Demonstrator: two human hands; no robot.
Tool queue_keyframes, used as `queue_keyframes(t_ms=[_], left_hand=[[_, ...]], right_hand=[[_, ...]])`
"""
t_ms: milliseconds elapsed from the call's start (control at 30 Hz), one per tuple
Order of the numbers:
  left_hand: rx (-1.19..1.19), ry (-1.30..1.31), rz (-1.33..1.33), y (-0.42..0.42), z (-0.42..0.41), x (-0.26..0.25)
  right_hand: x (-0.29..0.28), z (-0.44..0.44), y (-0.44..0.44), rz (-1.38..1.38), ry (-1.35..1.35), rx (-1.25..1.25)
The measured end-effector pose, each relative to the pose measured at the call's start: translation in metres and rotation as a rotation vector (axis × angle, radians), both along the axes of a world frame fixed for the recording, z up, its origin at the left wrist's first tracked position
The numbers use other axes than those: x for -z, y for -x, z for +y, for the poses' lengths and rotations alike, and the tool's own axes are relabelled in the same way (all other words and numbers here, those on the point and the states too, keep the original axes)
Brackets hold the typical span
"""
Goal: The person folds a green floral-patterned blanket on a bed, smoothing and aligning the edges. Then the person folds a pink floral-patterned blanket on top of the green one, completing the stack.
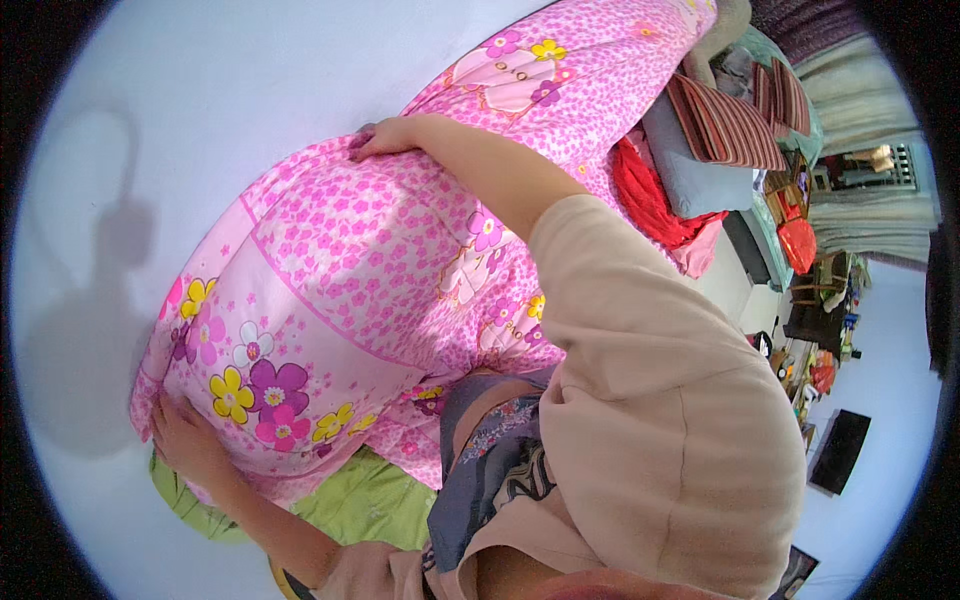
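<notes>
A pink floral quilt [337,247] spreads before me, printed with small blossoms and large yellow and purple flowers. My right hand [386,139] grips its upper edge, close to the pale wall, with the fingertips partly hidden behind the fabric. Lower on the left, my left hand [184,439] holds the quilt near its end, its fingers partly hidden at the edge. Between my hands the cloth bulges and folds. Under its lower edge, a green bed sheet [367,499] shows. The far part of the quilt stretches away to the upper right.
A pale wall [187,112] runs along the left, carrying my shadow. At the right lie a red cloth [649,199], a grey-blue padded piece [690,157] and a striped cushion [724,124]. Farther off are a red bag [796,244], curtains [855,221] and a wall-mounted dark screen [841,451].
</notes>
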State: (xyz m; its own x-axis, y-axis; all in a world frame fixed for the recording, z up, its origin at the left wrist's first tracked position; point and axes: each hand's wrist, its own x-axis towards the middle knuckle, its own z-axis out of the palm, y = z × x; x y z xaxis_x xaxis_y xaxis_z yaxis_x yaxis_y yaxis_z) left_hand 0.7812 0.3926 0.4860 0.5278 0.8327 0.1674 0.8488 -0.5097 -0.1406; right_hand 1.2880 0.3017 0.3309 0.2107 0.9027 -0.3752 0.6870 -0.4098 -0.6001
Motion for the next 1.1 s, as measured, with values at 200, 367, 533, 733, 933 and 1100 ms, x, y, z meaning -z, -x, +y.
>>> queue_keyframes(t_ms=[200, 367, 533, 733, 933, 1100], left_hand=[[0.741, 0.091, -0.372, -0.163, -0.150, 0.005], [0.891, 0.063, -0.189, -0.323, -0.205, 0.097], [0.623, 0.090, 0.192, -0.365, -0.174, 0.133], [0.698, 0.135, -0.095, -0.378, -0.181, 0.131], [0.485, 0.225, -0.167, -0.480, -0.143, 0.127], [0.367, 0.550, 0.053, -0.535, -0.102, 0.159]], right_hand=[[-0.023, -0.082, -0.048, -0.601, 0.210, 0.273], [-0.021, -0.169, -0.107, -0.793, 0.000, 0.428], [0.012, -0.266, -0.115, -0.803, -0.477, 0.640], [0.021, -0.311, -0.084, -0.773, -0.493, 0.682], [-0.023, -0.237, -0.146, -0.844, -0.651, 0.436], [-0.034, -0.143, -0.210, -0.803, -0.191, 0.197]])
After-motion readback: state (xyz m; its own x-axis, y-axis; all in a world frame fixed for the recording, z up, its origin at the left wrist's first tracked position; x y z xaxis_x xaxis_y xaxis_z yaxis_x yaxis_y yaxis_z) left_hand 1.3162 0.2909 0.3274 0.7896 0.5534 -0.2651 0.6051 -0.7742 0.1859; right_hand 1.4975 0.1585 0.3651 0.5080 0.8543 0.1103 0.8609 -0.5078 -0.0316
